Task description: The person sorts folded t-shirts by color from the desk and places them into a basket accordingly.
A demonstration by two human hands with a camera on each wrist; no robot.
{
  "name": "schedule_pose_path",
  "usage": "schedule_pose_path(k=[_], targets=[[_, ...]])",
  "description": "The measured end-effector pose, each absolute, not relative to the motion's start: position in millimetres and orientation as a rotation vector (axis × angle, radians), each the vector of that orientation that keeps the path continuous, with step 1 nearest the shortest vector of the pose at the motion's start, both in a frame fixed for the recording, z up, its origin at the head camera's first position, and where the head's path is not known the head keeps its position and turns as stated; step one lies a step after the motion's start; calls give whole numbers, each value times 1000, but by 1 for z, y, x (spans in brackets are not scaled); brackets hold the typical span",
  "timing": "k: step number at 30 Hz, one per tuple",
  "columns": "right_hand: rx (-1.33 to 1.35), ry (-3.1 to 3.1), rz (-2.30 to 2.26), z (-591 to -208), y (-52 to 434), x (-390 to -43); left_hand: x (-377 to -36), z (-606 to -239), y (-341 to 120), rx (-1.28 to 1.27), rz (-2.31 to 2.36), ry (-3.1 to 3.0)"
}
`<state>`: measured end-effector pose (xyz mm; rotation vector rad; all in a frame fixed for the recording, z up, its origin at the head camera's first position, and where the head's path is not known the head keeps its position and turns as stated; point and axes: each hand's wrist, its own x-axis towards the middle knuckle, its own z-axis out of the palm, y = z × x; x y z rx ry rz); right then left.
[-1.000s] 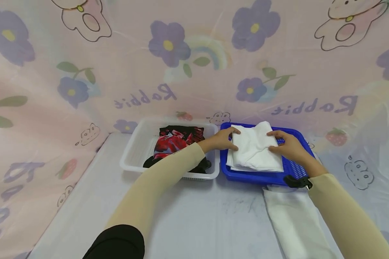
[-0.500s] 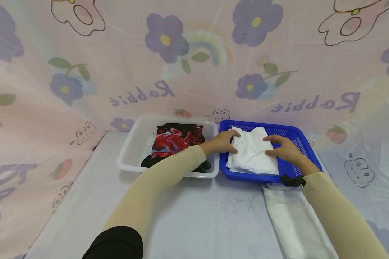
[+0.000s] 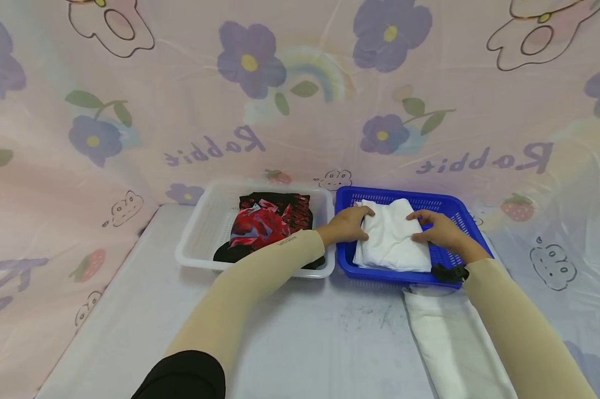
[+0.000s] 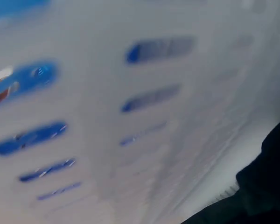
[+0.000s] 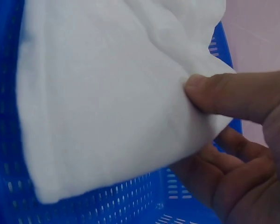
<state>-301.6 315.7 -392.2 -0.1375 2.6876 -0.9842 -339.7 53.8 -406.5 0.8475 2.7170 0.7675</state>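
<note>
A folded white cloth (image 3: 396, 238) lies in the blue basket (image 3: 459, 208), towards its left side. My left hand (image 3: 347, 224) holds the cloth's left edge; in the left wrist view the hand is hidden and slotted plastic fills the picture. At the opposite edge my right hand (image 3: 442, 230) pinches the cloth, thumb on top and curled fingers underneath, as the right wrist view shows. In that view the cloth (image 5: 107, 102) hangs slightly above the basket's perforated bottom.
Beside the blue basket stands a white basket (image 3: 192, 252) with dark and red patterned clothing (image 3: 262, 224). Another folded white cloth (image 3: 450, 338) lies on the table (image 3: 300, 343) near the right forearm. A printed curtain (image 3: 305, 122) rises behind the baskets.
Both hands have brought the white cloth slightly lower and nearer in the blue basket. The right hand has drawn a little to the left, and the view has shifted slightly.
</note>
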Motion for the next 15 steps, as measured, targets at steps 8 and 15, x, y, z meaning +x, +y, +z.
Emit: schedule_pose_path(k=[8,15], targets=[[-154,2687,-1004,-384,316,-304,-345,-391,56,854,889,2667],[-140,2710,-948,-379,329,-311,-353,-377,71,766,906,2612]])
